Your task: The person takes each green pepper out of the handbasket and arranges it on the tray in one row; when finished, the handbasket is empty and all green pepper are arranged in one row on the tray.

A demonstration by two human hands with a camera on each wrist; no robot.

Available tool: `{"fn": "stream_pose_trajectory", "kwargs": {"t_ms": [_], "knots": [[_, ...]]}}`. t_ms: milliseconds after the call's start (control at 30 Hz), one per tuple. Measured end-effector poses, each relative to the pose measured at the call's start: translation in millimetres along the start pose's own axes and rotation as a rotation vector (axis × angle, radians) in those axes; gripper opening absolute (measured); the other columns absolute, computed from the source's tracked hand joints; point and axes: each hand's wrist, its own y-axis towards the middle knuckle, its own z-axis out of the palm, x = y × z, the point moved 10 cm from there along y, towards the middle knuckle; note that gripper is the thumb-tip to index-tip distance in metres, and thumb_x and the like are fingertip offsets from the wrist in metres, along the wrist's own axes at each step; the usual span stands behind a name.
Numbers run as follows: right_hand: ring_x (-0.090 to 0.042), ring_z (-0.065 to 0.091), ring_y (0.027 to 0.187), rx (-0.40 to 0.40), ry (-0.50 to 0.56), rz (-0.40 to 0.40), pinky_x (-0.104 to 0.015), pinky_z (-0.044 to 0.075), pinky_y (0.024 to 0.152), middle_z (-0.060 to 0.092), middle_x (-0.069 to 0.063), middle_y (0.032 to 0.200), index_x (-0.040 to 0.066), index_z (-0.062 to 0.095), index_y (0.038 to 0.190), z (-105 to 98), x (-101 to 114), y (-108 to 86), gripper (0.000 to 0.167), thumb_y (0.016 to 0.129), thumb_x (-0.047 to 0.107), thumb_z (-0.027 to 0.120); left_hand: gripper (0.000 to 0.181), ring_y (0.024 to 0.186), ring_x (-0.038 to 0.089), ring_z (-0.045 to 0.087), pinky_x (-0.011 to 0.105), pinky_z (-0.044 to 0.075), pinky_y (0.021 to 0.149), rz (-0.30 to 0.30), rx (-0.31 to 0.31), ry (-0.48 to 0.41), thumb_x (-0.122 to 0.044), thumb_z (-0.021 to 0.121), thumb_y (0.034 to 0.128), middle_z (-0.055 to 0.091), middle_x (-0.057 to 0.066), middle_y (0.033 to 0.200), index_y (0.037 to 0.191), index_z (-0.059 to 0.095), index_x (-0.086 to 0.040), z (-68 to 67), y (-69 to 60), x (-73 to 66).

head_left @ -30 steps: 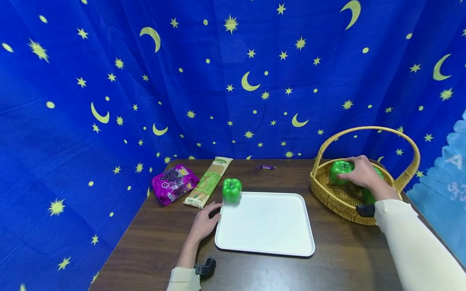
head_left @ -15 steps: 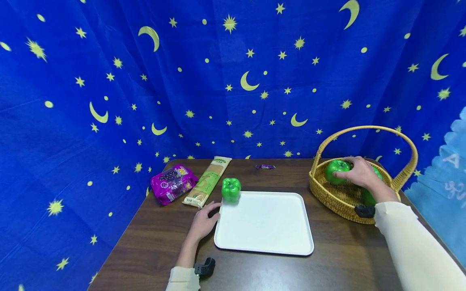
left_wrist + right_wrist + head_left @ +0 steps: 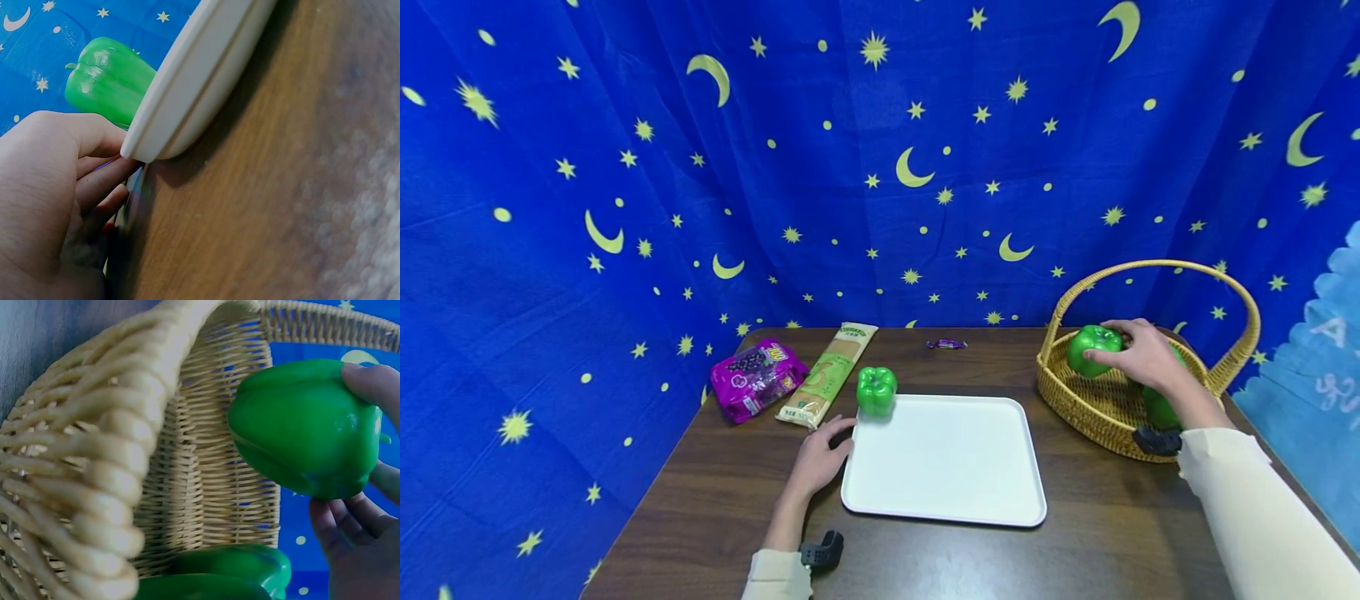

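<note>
My right hand [image 3: 1146,357] grips a shiny green bell pepper [image 3: 1093,350] by its stem end, over the inside of the wicker basket [image 3: 1078,417]. In the right wrist view the held pepper [image 3: 300,425] is above the basket's woven floor, thumb on one side and fingers on the other. Beneath it lies more green pepper [image 3: 231,569], partly cut off by the frame. My left hand [image 3: 820,457] holds the left edge of the white tray [image 3: 947,458], its rim [image 3: 181,94] pinched between thumb and fingers. Another green bell pepper [image 3: 876,392] stands on the tray's far left corner.
A purple grape-printed bag [image 3: 758,379] and a long noodle packet [image 3: 831,375] lie left of the tray. A small purple wrapped candy [image 3: 947,344] is behind it. The basket's tall handle [image 3: 1157,265] arches over the right hand. A blue starry curtain [image 3: 850,167] stands behind the table.
The right hand has shifted the gripped pepper slightly left and up inside the basket. My left hand, the tray and the pepper on it look unchanged.
</note>
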Motion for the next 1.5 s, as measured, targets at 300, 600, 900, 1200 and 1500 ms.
{"fn": "stream_pose_trajectory", "kwargs": {"t_ms": [300,600,900,1200,1500], "knots": [[-0.04,0.049,0.098,-0.037,-0.009,-0.023,-0.044,0.043,0.07,0.047,-0.027,0.12,-0.002,0.052,0.133,-13,15,-10.9,0.079,0.079,0.052,0.073,0.034,0.133,0.033,0.038,0.056,0.025,0.109,-0.003,0.007,0.003,-0.022,0.061,0.0916,0.047,0.014,0.142,0.126,0.065,-0.02,-0.5,-0.5,-2.1],[-0.034,0.053,0.097,-0.056,0.018,-0.101,-0.044,0.044,0.074,0.053,-0.016,0.114,0.006,0.057,0.13,-26,48,-21.5,0.069,0.078,0.047,0.076,0.035,0.134,0.033,0.038,0.056,0.025,0.109,0.004,-0.003,0.009,-0.023,0.061,0.0909,0.047,0.013,0.142,0.125,0.065,-0.021,-1.3,0.6,-1.6],[-0.03,0.055,0.1,0.003,0.082,-0.193,-0.047,0.048,0.08,0.053,-0.009,0.115,0.01,0.058,0.131,-11,92,-30.8,0.066,0.077,0.044,0.078,0.034,0.133,0.032,0.039,0.055,0.026,0.108,0.006,-0.013,0.005,-0.023,0.062,0.0907,0.049,0.012,0.141,0.125,0.065,-0.021,-1.8,-0.5,-0.9],[-0.032,0.056,0.103,0.077,0.109,-0.237,-0.053,0.048,0.085,0.055,-0.01,0.121,0.01,0.058,0.13,28,116,-32.8,0.071,0.075,0.05,0.078,0.034,0.134,0.031,0.038,0.055,0.025,0.109,0.0,-0.003,0.006,-0.022,0.062,0.0912,0.05,0.011,0.141,0.125,0.065,-0.02,-0.4,-0.6,-1.1],[-0.024,0.057,0.099,0.139,0.175,-0.253,-0.046,0.051,0.084,0.058,-0.008,0.119,0.011,0.06,0.127,71,134,-27.5,0.072,0.07,0.05,0.082,0.035,0.133,0.035,0.038,0.056,0.024,0.109,0.022,-0.009,0.012,-0.021,0.062,0.091,0.05,0.012,0.14,0.125,0.065,-0.018,-1.2,-0.3,-4.1]]}}
